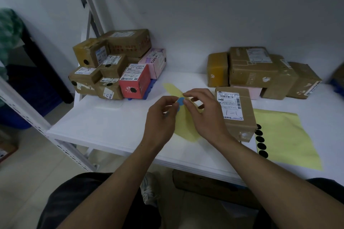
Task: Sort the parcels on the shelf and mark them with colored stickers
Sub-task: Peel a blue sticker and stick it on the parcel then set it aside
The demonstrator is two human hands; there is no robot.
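Head view: left hand and right hand both grip one blue sticker above the shelf, beside a labelled parcel

Fingertips of the left hand and right hand cover the edges of the blue sticker, so its full outline is lost. The yellow sheet vanishes behind both hands. At two o'clock from the hands, a pink parcel shows only a strip under the brown boxes. The topmost of the black stickers slips behind the labelled parcel, whose fine print is too small to read. At three o'clock a dark blue shape is blurred and cut by the edge; at nine, a green bundle likewise.
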